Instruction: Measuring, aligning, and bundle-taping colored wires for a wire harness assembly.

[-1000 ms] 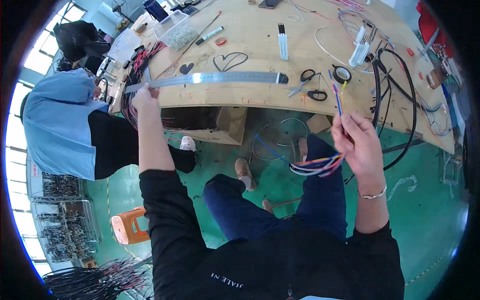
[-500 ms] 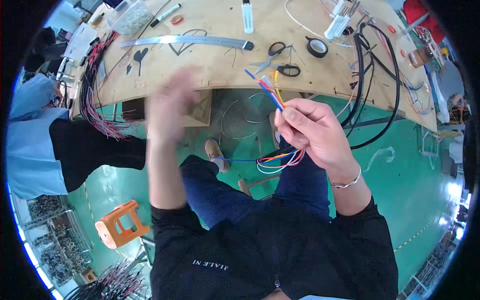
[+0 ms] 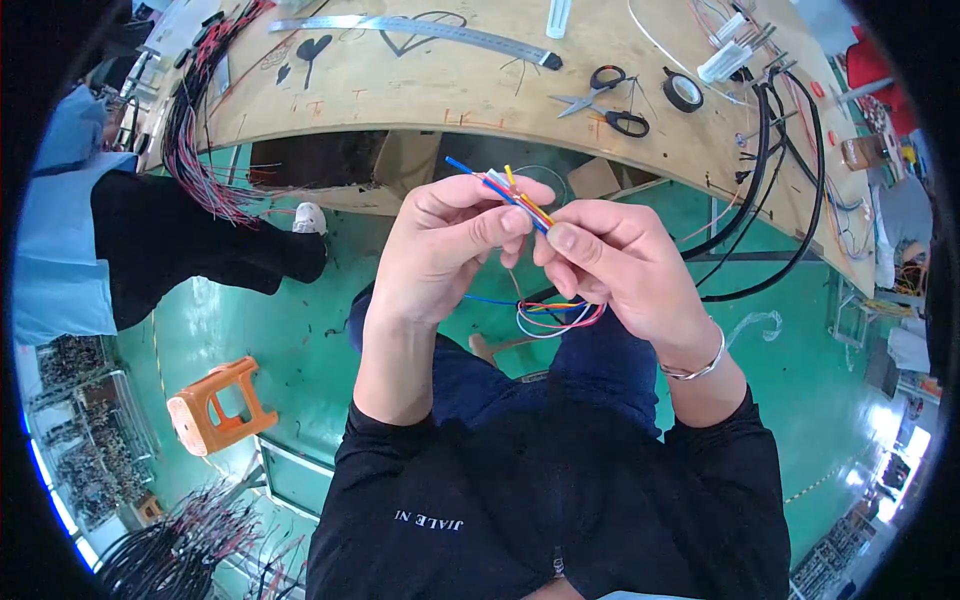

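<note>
A bunch of thin coloured wires (image 3: 538, 214), blue, red, yellow and white among them, is stretched between my hands in front of the table edge. My right hand (image 3: 640, 265) pinches the bunch between thumb and fingers. My left hand (image 3: 440, 235) is closed on the same wires nearer their upper ends, thumb across them. Loose ends, a blue one sticking out furthest, show past my left fingers. Below my right hand the rest of the wires hang in loops (image 3: 562, 318) above my lap. My fingers partly hide the middle of the bunch.
On the wooden table (image 3: 400, 95) lie a steel ruler (image 3: 420, 30), black-handled scissors (image 3: 605, 103) and a roll of black tape (image 3: 683, 90). Thick black cables (image 3: 765, 180) hang over the right edge, a wire bundle (image 3: 190, 150) over the left. An orange stool (image 3: 222, 408) and another person (image 3: 170, 235) are at left.
My left hand has come across to the right from beside the table edge and taken hold of the wires. My right hand keeps its pinch. The view has shifted slightly.
</note>
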### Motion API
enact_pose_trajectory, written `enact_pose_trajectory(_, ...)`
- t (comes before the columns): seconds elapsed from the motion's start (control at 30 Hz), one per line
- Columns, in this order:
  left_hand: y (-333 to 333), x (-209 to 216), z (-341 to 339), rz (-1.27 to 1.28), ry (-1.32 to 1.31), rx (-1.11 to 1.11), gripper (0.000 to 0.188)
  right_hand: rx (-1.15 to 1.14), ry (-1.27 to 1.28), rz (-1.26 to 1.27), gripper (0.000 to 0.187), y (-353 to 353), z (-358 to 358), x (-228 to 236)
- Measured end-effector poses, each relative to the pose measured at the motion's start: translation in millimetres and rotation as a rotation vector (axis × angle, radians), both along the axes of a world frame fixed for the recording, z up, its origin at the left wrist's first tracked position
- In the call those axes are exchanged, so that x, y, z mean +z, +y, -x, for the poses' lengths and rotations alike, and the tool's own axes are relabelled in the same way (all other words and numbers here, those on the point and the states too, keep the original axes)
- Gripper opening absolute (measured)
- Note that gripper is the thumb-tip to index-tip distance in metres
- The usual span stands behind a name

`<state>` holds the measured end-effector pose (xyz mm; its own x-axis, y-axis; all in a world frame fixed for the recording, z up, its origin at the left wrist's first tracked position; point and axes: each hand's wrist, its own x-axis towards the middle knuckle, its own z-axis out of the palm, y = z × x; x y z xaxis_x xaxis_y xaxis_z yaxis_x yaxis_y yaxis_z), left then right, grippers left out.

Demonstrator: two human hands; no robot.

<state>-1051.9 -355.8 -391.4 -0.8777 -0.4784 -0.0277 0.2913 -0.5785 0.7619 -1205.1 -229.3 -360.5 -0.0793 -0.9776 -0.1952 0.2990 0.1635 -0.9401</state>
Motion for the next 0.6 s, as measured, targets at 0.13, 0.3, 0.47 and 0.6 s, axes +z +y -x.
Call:
enact_pose_trajectory(0.13,6,-3,-1,0.042,0.022,0.083,0.021,0.017,-0.012,-0.003,0.026,-1,-2,0)
enact_pose_trajectory(0.3,11,-6,-5,0.085,0.078,0.198,0.014,0.052,0.001,-0.006,0.026,-5,-7,4)
enact_pose_trajectory(0.47,11,-13,-7,0.127,0.082,0.276,0.011,0.063,0.015,0.004,0.026,-10,-11,-1)
enact_pose_trajectory(0.6,12,-7,-9,0.251,-0.018,0.428,0.009,0.079,0.081,0.006,0.028,-18,-12,-6)
